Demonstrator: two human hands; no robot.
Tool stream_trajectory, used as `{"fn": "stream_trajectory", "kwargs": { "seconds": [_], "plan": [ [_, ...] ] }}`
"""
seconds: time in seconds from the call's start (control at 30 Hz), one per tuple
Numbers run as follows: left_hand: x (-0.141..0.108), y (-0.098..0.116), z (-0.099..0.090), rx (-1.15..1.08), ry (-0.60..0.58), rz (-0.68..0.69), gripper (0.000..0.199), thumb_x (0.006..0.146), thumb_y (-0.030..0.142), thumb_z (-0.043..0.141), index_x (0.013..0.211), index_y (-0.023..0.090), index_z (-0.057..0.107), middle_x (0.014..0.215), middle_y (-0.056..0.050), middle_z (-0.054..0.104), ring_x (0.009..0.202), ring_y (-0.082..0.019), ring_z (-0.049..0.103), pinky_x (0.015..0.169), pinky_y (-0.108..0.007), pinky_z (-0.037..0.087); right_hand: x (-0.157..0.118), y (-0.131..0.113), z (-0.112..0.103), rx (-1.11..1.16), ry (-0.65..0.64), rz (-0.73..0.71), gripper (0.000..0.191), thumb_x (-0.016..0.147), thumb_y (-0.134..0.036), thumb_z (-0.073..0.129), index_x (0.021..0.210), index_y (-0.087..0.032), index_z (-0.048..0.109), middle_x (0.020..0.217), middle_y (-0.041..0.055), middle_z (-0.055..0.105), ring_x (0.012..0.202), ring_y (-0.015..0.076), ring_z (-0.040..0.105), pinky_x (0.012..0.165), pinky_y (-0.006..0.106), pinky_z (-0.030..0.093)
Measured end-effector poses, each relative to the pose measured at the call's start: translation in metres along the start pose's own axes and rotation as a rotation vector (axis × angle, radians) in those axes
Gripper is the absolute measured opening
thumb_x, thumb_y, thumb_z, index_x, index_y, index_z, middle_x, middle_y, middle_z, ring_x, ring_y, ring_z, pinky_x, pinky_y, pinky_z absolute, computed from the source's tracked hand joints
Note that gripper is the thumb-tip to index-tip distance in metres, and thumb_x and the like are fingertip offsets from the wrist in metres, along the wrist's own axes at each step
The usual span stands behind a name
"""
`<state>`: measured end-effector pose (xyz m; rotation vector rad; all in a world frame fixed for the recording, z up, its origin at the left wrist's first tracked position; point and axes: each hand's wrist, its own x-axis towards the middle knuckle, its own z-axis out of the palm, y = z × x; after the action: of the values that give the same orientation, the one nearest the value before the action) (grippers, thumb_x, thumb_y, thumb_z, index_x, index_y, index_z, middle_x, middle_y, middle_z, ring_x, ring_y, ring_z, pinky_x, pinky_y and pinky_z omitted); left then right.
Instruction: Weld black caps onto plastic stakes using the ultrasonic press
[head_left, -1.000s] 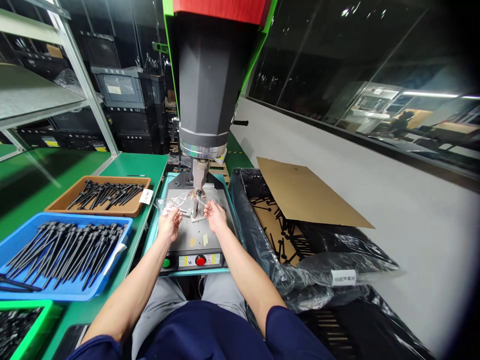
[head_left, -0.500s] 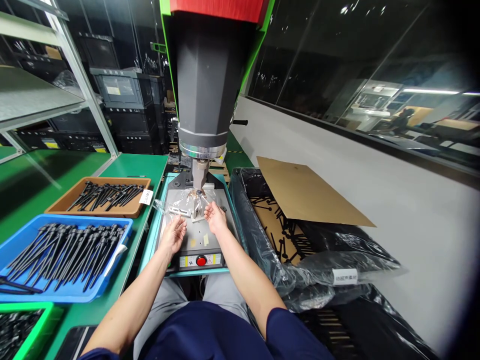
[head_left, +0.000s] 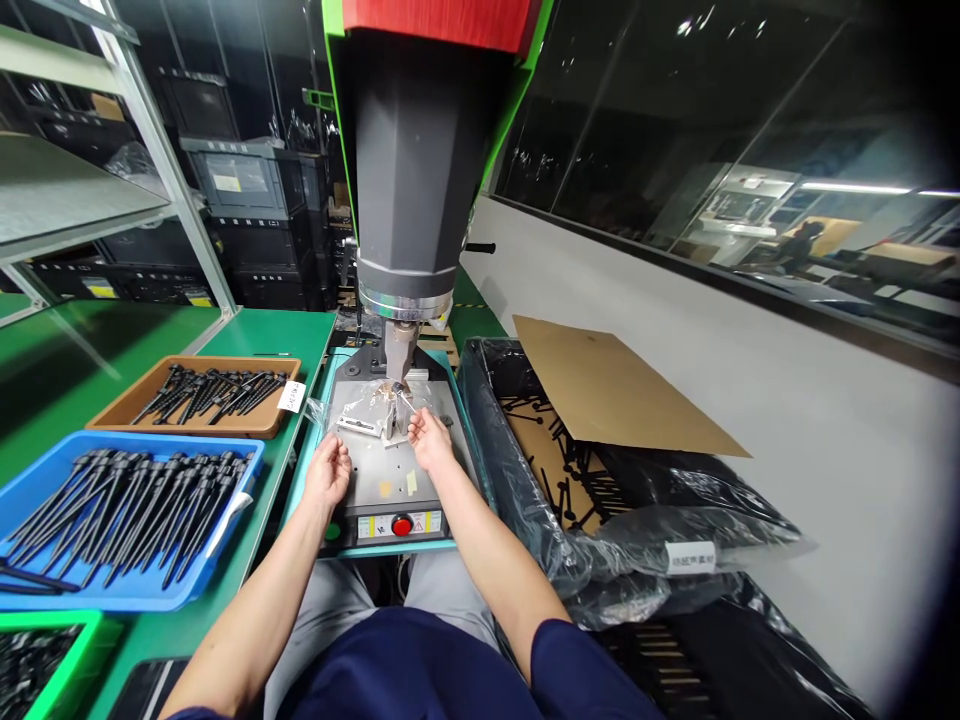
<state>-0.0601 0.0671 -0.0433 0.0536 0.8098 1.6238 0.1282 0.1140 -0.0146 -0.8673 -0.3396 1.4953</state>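
Note:
My right hand (head_left: 430,438) pinches a thin rod (head_left: 407,402) in front of the press. The rod's dark head end lies at the metal fixture (head_left: 394,425), just below the press's metal horn (head_left: 399,352). My left hand (head_left: 328,470) hovers over the left front of the metal base plate (head_left: 375,480), its fingers curled closed with nothing visible in them. Clear plastic film (head_left: 360,402) covers part of the fixture area. At the base's front are a red button (head_left: 402,525) and a green button (head_left: 333,531).
Left of the press, a blue tray (head_left: 180,597) and a brown tray (head_left: 225,428) hold black rods with thick heads. A green bin (head_left: 101,640) holds small black parts. To the right, a plastic-lined box (head_left: 517,470) contains black parts beneath a cardboard sheet (head_left: 622,385).
My left hand has drawn back to the left, away from the fixture, and its fingers have closed. My right hand stays almost in place with the rod.

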Motion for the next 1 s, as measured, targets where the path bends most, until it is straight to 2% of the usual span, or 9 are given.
{"fn": "stream_trajectory", "kwargs": {
  "seconds": [0.1,0.23,0.57,0.73,0.83,0.93,1.0],
  "plan": [
    [0.003,0.005,0.000,0.010,0.020,0.034,0.018,0.086,0.004,0.057,0.099,0.016,0.059,0.069,0.003,0.058,0.051,-0.004,0.057,0.046,-0.010,0.046,-0.002,0.001,0.001,-0.013,-0.017,-0.015,0.019,0.078,-0.032,0.076,0.078,-0.014,0.067,0.060,-0.0007,0.066,0.050,0.0081,0.058,0.044,0.016,0.044],
    [0.002,0.005,-0.002,0.006,0.036,0.010,0.018,0.087,0.004,0.056,0.099,0.016,0.059,0.068,0.003,0.059,0.051,-0.004,0.057,0.045,-0.010,0.045,-0.002,0.002,0.000,-0.014,-0.008,-0.019,0.019,0.080,-0.031,0.074,0.078,-0.014,0.067,0.059,-0.0010,0.065,0.049,0.0079,0.058,0.043,0.016,0.044],
    [-0.017,-0.011,-0.011,0.028,0.080,-0.189,0.007,0.086,0.006,0.056,0.084,0.012,0.058,0.063,-0.001,0.060,0.046,-0.007,0.057,0.041,-0.014,0.048,-0.002,0.000,-0.004,0.023,0.016,0.019,0.023,0.087,-0.034,0.068,0.080,-0.013,0.066,0.060,-0.0003,0.065,0.049,0.0079,0.058,0.043,0.016,0.045],
    [-0.024,-0.014,-0.017,0.020,0.088,-0.224,0.011,0.084,0.003,0.052,0.085,0.011,0.058,0.062,-0.002,0.061,0.047,-0.008,0.058,0.043,-0.015,0.049,-0.005,0.001,-0.008,0.054,0.037,0.069,0.025,0.089,-0.037,0.066,0.082,-0.013,0.066,0.061,0.0006,0.066,0.049,0.0086,0.058,0.043,0.016,0.045],
    [-0.026,-0.012,-0.019,-0.019,0.101,-0.201,0.016,0.081,0.001,0.048,0.090,0.010,0.059,0.077,-0.009,0.068,0.058,-0.013,0.066,0.051,-0.020,0.056,-0.003,0.000,-0.011,0.092,0.062,0.118,0.030,0.094,-0.039,0.058,0.083,-0.013,0.066,0.061,0.0010,0.066,0.049,0.0085,0.058,0.042,0.016,0.045],
    [-0.025,-0.008,-0.019,-0.099,0.093,-0.173,0.018,0.081,0.008,0.049,0.096,0.009,0.058,0.098,-0.018,0.069,0.080,-0.022,0.071,0.063,-0.030,0.062,0.003,-0.001,-0.013,0.113,0.074,0.155,0.032,0.096,-0.040,0.054,0.081,-0.014,0.064,0.059,0.0005,0.064,0.047,0.0080,0.057,0.041,0.016,0.045],
    [-0.023,-0.005,-0.018,-0.148,0.084,-0.158,0.016,0.083,0.013,0.050,0.097,0.011,0.057,0.101,-0.018,0.069,0.090,-0.026,0.071,0.067,-0.035,0.063,0.008,-0.002,-0.014,0.127,0.081,0.177,0.029,0.095,-0.038,0.055,0.079,-0.014,0.063,0.058,-0.0005,0.063,0.045,0.0074,0.056,0.041,0.015,0.045]
  ]
}}
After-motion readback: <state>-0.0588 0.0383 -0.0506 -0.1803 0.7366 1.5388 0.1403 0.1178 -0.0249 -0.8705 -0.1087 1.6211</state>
